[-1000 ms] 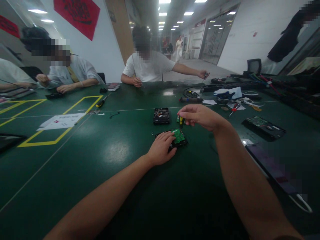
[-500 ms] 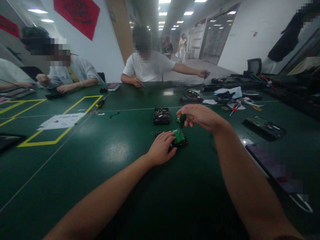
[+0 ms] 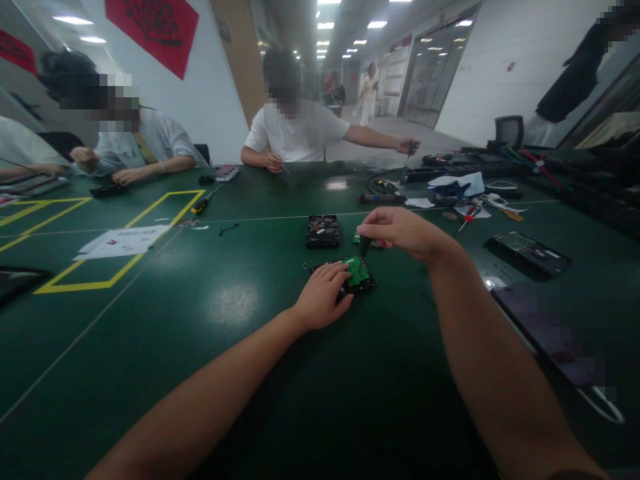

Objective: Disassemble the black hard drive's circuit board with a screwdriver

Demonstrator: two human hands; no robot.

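Note:
In the head view, a hard drive with a green circuit board facing up lies on the table. My left hand is laid over its left part, fingers across the top and thumb along the near edge, gripping it. A dark-handled screwdriver stands nearly upright, its tip at the green board. Closed around the top of its handle are the fingers of my right hand. Just behind the drive lies a second black drive, and a loose green board is partly hidden by my right hand.
Another drive and a dark flat device with a white cable lie at right. A red screwdriver rests among cables and cloth. Leftward are a paper sheet and a yellow-black screwdriver. Co-workers sit across the green table.
The fingers of my right hand have closed in on top of the screwdriver handle, from a looser, more extended pose. My left hand and the drive stay put.

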